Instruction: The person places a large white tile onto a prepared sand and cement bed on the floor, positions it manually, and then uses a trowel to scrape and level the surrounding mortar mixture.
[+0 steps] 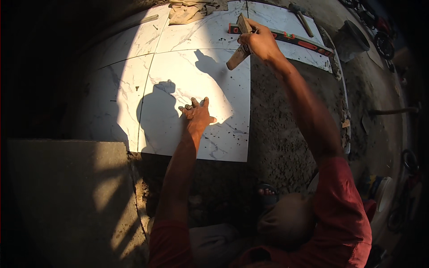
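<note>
My left hand (pixel 196 116) lies with spread fingers on a white grey-veined floor tile (pixel 174 69), which is speckled with dark crumbs. My right hand (pixel 259 41) is closed around a rough piece of wood (pixel 239 57), which tilts above the tile's far right part. Part of the wood is hidden by my fingers. Just behind that hand, a red and black spirit level (pixel 304 43) lies across the far tiles. A mallet (pixel 302 21) with a wooden handle rests on the far right tile.
Dark, rough mortar (pixel 286 116) borders the tile on the right. A crumpled beige cloth or sack (pixel 190 11) lies at the far edge, with a strip of wood (pixel 143 21) left of it. A dark bucket (pixel 353 41) stands far right. A grey slab (pixel 58 187) is near left.
</note>
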A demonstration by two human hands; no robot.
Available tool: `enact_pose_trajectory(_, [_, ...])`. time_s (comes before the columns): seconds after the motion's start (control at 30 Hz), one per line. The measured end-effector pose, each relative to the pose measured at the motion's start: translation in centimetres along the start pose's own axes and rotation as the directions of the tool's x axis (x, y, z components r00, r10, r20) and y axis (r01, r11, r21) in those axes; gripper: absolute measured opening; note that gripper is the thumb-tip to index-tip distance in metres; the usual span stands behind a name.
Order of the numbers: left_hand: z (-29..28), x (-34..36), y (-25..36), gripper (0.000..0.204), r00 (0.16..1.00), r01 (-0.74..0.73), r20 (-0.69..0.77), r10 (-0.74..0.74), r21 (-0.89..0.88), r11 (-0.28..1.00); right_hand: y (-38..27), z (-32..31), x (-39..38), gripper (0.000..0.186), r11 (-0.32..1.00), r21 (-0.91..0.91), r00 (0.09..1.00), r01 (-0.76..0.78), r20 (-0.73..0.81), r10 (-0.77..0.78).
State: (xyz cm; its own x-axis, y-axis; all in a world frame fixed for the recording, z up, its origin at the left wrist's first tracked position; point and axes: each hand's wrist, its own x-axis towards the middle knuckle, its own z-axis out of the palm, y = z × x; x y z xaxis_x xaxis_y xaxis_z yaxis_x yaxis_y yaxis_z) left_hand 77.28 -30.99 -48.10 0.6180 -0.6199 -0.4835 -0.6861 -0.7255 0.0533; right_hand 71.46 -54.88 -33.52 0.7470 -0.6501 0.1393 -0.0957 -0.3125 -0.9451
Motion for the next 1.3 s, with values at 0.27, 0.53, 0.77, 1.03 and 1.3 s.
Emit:
enact_pose_trajectory(0.27, [0.3,0.3,0.0,0.095,0.999,-0.005,-0.032,0.006,0.03,1.0,-2.1,-0.2,-5.1,0.03,0.986,0.162,0.999,0.026,0.023,-0.031])
enact_pose_trajectory(0.53, [0.6,0.0,0.4,0.092,0.999,-0.026,-0.022,0.027,0.051,0.998,-3.3,-1.2,-11.0,0.027,0.998,-0.058,0.985,0.032,0.173,-0.022])
enact_pose_trajectory(0.77, [0.6,1.0,0.2,0.095,1.0,-0.015,0.0,0.015,0.104,0.994,-6.4,-1.1,-16.2,0.048,0.996,-0.034,0.942,-0.083,0.325,0.09])
enact_pose_trajectory(1.03, [2.3,0.8,-0.9,0.094,0.992,-0.072,-0.102,0.077,0.049,0.996,-6.8,0.6,-19.7,0.054,0.985,-0.085,0.857,-0.15,0.486,0.172])
enact_pose_trajectory(1.3, [1.7,-0.5,0.3,0.09,0.997,0.01,-0.077,-0.009,0.01,1.0,-6.5,1.0,-19.9,0.04,0.96,0.007,0.82,-0.281,0.521,0.237])
